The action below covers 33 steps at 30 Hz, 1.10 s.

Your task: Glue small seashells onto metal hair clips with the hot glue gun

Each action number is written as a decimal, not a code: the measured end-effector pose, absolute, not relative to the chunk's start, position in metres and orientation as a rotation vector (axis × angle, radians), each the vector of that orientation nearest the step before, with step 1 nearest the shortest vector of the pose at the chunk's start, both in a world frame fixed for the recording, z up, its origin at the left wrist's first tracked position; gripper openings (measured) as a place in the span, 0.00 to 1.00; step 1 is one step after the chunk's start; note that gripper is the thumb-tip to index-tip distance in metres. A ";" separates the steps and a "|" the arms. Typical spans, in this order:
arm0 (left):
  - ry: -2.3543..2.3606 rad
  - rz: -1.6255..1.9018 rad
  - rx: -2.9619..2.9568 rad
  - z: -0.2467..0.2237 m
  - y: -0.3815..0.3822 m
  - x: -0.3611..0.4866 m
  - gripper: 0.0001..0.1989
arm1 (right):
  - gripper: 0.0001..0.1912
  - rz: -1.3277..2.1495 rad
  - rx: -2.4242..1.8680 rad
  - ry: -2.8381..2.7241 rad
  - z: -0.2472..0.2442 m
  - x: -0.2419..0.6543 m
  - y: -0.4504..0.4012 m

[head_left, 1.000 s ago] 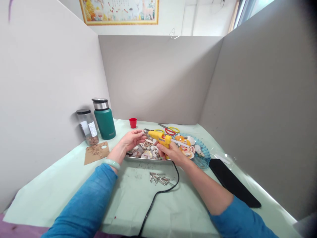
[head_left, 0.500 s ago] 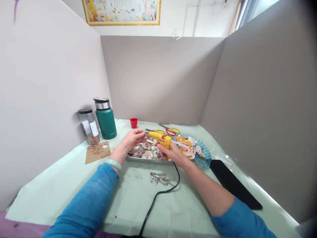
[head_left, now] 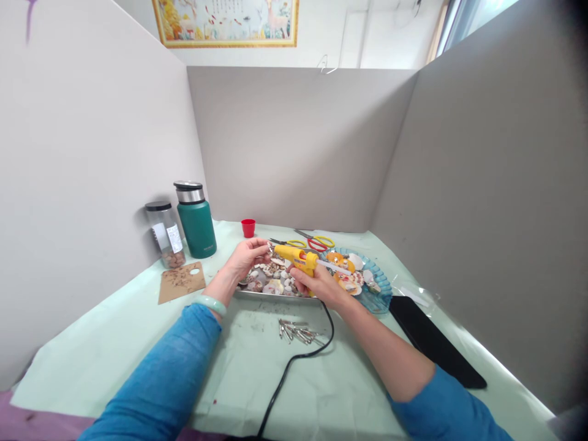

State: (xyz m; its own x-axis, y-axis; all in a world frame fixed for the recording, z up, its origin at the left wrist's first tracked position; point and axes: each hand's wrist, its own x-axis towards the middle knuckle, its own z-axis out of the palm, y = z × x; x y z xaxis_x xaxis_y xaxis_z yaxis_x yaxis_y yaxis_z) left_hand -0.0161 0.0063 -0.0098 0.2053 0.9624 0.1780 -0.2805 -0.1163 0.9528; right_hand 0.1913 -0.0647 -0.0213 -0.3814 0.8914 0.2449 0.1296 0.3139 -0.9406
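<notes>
My right hand is wrapped round the handle of a yellow hot glue gun, its nozzle aimed left. A clear glue stick sticks out of the gun's back. Fingertips of my left hand pinch a small speckled shell right at the nozzle; whether the two touch is too small to tell. Below both hands lies a metal tray full of seashells and pebbles. A black cord runs from the gun toward the front edge.
Several metal clips lie before the tray. A blue scalloped plate of shells and a black flat object stand right. Scissors and a red cup are behind. Leftward stand a green bottle, a jar and a brown board.
The glue gun's nozzle has shifted very slightly left. My left hand and the shell are nearly still.
</notes>
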 end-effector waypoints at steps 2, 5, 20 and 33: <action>0.769 1.269 1.219 -0.008 0.005 -0.015 0.17 | 0.22 1.138 -0.916 -1.755 -0.022 0.192 -0.064; 0.768 1.281 1.221 -0.007 0.003 -0.015 0.17 | 0.22 1.134 -0.921 -1.762 -0.024 0.193 -0.062; 0.752 1.293 1.228 -0.006 0.003 -0.015 0.17 | 0.21 1.142 -0.903 -1.739 -0.026 0.192 -0.062; 0.752 1.301 1.222 -0.006 0.002 -0.015 0.17 | 0.21 1.141 -0.882 -1.722 -0.025 0.192 -0.062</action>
State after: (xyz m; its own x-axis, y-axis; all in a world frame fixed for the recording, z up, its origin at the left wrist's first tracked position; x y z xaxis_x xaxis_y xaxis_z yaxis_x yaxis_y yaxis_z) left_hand -0.0147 0.0021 -0.0060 0.1826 0.9598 0.2132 -0.2944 -0.1535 0.9433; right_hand 0.1922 -0.0618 -0.0246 -0.3745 0.8857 0.2742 0.0924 0.3299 -0.9395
